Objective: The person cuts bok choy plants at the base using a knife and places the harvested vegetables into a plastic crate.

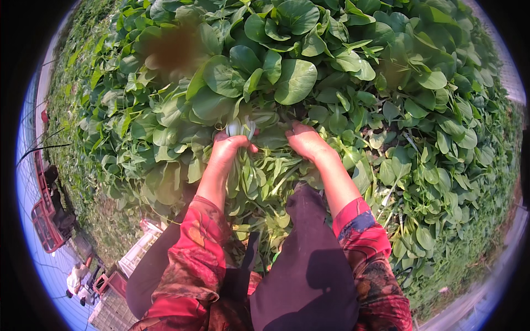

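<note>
My left hand (234,145) is closed around the pale stems of a bunch of leafy greens (241,127), whose leaves spread out above it. My right hand (304,138) reaches low among the leaves, a short way to the right of the bunch. Its fingertips are partly hidden by foliage, and whether they grip anything does not show. Broad-leaved green plants (296,81) grow densely in front of both hands. Loose leaves and thin weeds (285,169) lie between my forearms.
My dark-trousered knee (306,207) is just below the hands. A white plastic crate (140,248) stands at the lower left, near more crates (112,312). Beyond them are people (79,281) and a red vehicle (45,225). A blurred brown spot covers part of the upper left.
</note>
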A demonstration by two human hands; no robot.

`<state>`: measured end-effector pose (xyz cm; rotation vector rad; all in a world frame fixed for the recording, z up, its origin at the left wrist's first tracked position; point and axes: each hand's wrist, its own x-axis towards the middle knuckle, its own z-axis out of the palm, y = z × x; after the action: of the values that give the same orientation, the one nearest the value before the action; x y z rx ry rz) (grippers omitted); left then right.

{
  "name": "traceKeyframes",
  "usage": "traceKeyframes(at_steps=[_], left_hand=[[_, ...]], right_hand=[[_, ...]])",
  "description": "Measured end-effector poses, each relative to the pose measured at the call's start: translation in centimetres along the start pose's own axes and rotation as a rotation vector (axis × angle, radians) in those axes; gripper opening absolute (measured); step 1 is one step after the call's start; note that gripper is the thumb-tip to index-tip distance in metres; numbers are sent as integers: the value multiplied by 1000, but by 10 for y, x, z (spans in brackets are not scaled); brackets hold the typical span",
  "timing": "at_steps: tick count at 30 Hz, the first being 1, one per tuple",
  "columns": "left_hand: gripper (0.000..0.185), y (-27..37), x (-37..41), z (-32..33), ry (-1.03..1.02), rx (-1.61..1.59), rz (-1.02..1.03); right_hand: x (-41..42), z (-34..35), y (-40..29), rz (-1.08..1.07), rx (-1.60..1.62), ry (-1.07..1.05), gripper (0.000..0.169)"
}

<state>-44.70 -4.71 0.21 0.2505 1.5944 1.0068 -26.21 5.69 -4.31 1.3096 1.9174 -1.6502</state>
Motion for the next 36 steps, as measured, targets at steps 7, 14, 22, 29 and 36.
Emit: traceKeyframes(at_steps=[7, 14, 22, 29, 36], left_hand=[[46, -4, -1, -3, 10, 5, -11], [43, -4, -1, 5, 36, 83, -18], [39, -5, -6, 7, 66, 96, -75], [41, -6, -9, 6, 61, 90, -64], [39, -10, -6, 3, 30, 42, -41]], right_hand=[[-9, -6, -16, 73, 10, -69, 37], [11, 6, -2, 33, -29, -15, 38], [-6, 37, 29, -38, -18, 197, 42], [-17, 30, 5, 23, -12, 217, 37], [15, 31, 20, -169, -154, 231, 27]])
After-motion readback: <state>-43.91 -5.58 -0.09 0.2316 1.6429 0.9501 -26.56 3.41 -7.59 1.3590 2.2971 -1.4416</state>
